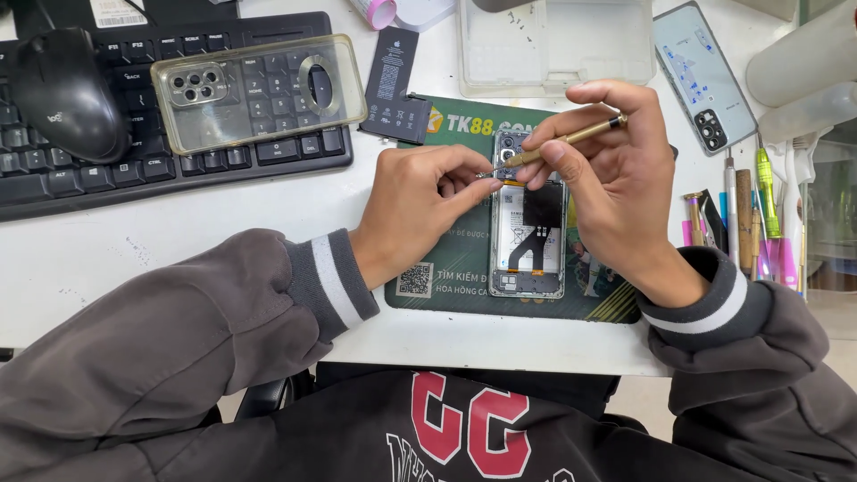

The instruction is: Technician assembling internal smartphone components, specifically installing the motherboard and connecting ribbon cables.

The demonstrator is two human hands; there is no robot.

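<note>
White desk (223, 228), crowded; dark green rectangular work mat (446, 299) at near edge, just short of the drop to the lap.

On mat: opened smartphone with back cover off, battery and black flex cable exposed (528, 234), lying lengthwise, camera end away from body.

Right hand (616, 192) pinching slim gold-coloured metal precision screwdriver (571, 137), tip angled down-left at upper end of phone, near camera module. Left hand (412, 207) resting on mat, fingertips closed at phone's upper left corner, at the driver tip; whether anything small is pinched there, cannot tell.

Risks, judged: tip slipping off a screw head and scoring board or flex, from the slanted angle. Loose screw rolling off mat and over near edge. Phone shifting if left-hand brace eases.

Room: tight on all sides. Left rear, black computer keyboard (107, 170) with clear transparent phone case (259, 89) lying across it, black mouse (67, 89) at its far-left end. Straight ahead, clear plastic tray (558, 45) and flat black battery pack (393, 85). Right, second phone with pale blue back (703, 76), then row of upright hand tools, pink, green, wooden handles (759, 223), near right wrist; elbow swing outward likely to knock them. Open desk only left of mat, under left forearm.
</note>
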